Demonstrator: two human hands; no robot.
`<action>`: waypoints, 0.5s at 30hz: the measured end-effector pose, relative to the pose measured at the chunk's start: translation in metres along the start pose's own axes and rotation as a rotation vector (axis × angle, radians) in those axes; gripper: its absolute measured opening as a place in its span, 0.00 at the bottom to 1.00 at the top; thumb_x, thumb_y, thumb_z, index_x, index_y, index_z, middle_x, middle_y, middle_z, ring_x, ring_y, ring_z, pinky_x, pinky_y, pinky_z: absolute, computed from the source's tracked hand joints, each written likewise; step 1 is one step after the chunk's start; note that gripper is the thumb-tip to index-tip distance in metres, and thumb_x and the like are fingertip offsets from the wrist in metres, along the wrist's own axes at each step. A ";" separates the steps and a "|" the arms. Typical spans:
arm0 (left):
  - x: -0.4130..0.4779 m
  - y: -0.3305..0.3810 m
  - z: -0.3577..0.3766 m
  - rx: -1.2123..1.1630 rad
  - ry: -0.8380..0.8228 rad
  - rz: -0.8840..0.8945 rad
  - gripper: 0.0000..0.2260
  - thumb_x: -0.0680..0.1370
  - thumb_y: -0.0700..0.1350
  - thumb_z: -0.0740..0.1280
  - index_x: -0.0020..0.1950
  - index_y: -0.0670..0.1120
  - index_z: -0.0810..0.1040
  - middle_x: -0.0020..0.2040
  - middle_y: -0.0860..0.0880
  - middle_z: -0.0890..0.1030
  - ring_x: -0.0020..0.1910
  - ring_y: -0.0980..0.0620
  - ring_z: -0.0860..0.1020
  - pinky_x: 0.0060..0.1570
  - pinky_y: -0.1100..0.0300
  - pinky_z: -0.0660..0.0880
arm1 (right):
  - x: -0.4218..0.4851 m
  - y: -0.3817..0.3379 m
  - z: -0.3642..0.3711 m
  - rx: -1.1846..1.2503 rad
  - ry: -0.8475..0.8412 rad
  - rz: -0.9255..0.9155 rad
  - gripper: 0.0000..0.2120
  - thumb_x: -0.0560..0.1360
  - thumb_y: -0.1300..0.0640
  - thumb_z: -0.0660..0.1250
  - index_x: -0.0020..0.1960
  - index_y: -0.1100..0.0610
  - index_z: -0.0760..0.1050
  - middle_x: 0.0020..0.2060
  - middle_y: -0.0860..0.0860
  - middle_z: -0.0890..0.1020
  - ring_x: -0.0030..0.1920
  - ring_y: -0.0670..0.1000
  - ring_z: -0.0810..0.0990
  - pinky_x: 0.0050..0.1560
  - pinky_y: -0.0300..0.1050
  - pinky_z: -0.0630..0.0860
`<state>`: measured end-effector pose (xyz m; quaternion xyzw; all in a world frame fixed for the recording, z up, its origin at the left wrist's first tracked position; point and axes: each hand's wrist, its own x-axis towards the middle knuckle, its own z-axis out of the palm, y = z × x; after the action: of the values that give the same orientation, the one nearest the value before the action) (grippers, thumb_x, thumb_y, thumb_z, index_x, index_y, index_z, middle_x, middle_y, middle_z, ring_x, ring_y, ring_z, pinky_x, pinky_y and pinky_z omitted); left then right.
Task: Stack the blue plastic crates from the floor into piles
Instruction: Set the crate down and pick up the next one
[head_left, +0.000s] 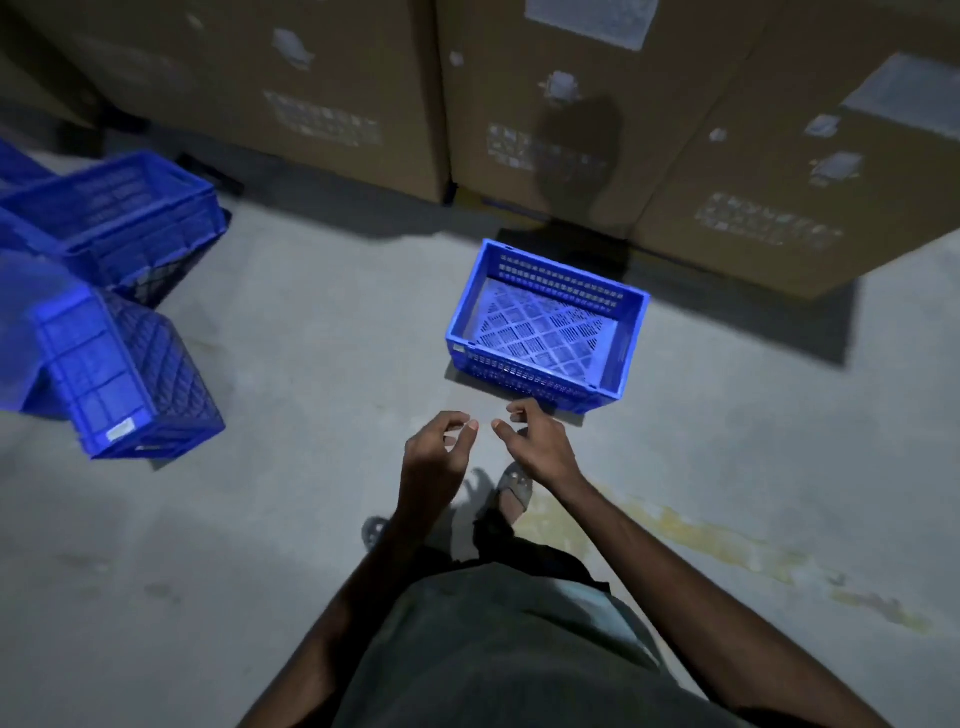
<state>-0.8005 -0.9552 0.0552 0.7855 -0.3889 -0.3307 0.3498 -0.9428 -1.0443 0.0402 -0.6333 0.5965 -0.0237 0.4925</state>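
Grey concrete floor (311, 338) runs across the whole room, dimly lit, with a yellowish stain on it to the right of the person's right forearm. Well beyond both hands stand three big cardboard boxes (332, 62) side by side, each with pale labels and scraps of tape; the shadow of a head falls on the middle one.

Far off to the left of the left hand (436, 457) is a loose heap of blue crates (119, 218). I can count three for certain: an upright crate farthest from the hand, seemingly resting on a second, and nearer the hand a tipped crate (124, 374) lying on its side with its lattice base turned towards the hands. More blue shapes at the very edge are too blurred to count.

One lone crate (519, 371) sits upright on the floor straight ahead of the right hand (535, 441), just past its fingertips, with nothing inside, its mesh bottom showing. Whether the fingers touch its near wall I cannot tell.

Both hands are out in front of the body, close together but apart, thumbs almost meeting. Each has its fingers loosely curled and holds nothing.

Below the hands are two sandalled feet, the right foot (514, 488) under the right wrist and the left foot (374, 530) beside the left forearm.
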 end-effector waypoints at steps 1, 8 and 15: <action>-0.004 -0.006 -0.011 -0.038 0.031 -0.036 0.09 0.80 0.48 0.67 0.52 0.44 0.83 0.49 0.52 0.86 0.47 0.53 0.83 0.51 0.67 0.76 | 0.000 -0.006 0.005 -0.012 -0.030 0.002 0.19 0.78 0.41 0.67 0.63 0.50 0.72 0.56 0.47 0.79 0.55 0.53 0.81 0.58 0.50 0.76; -0.023 -0.069 -0.119 -0.258 0.210 -0.285 0.07 0.81 0.48 0.69 0.54 0.47 0.83 0.48 0.56 0.85 0.47 0.68 0.80 0.45 0.76 0.70 | -0.010 -0.085 0.077 -0.113 -0.165 -0.124 0.16 0.78 0.43 0.68 0.61 0.50 0.75 0.53 0.48 0.81 0.52 0.50 0.81 0.58 0.50 0.77; -0.066 -0.158 -0.246 -0.310 0.324 -0.310 0.05 0.81 0.47 0.69 0.53 0.49 0.84 0.48 0.57 0.85 0.48 0.68 0.80 0.46 0.78 0.69 | -0.050 -0.181 0.219 -0.176 -0.264 -0.238 0.16 0.77 0.42 0.68 0.60 0.49 0.75 0.54 0.47 0.83 0.51 0.49 0.82 0.58 0.49 0.77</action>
<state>-0.5777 -0.7559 0.0762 0.8156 -0.1476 -0.3059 0.4685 -0.6894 -0.9106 0.0735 -0.7377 0.4473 0.0535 0.5029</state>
